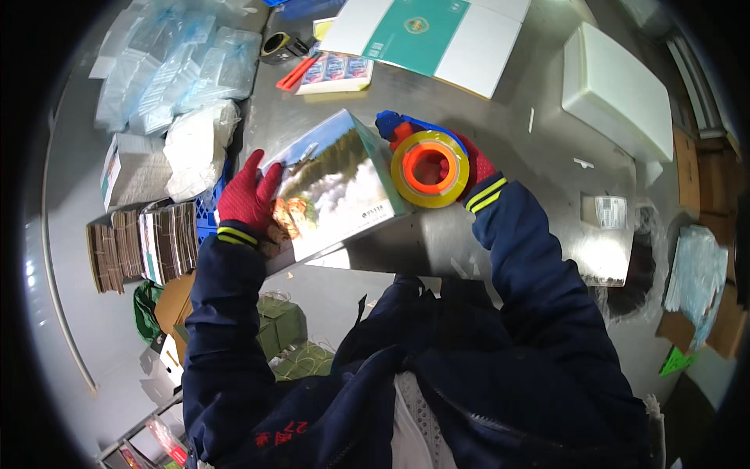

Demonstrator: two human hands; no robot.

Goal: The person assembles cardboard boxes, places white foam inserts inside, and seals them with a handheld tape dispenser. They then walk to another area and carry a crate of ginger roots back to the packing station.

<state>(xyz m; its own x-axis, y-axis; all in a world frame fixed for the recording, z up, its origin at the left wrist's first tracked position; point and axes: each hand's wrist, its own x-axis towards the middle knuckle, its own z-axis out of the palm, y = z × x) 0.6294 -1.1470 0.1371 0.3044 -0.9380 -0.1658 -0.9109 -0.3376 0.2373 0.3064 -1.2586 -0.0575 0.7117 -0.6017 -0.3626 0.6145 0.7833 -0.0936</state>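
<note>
A printed cardboard box [337, 187] with a mountain-and-cloud picture and a green side sits tilted on the metal table [498, 123]. My left hand [249, 193], in a red knit glove, rests against the box's left end with thumb and fingers spread. In my right hand [477, 161], also red-gloved, is a blue tape dispenser [430, 125] loaded with a roll of clear yellowish tape [404, 182] on an orange hub. The roll stands by the box's green end; whether it touches is unclear. Part of my right hand is hidden behind the roll.
Beyond lie a flattened green-and-white carton [416, 26], a red utility knife [299, 71] and a sheet of labels [340, 70]. A white foam box [618, 94] stands right. Leftward are plastic-wrapped packs [176, 64] and bundled flat cardboard [155, 240]. Green boxes [281, 322] sit below.
</note>
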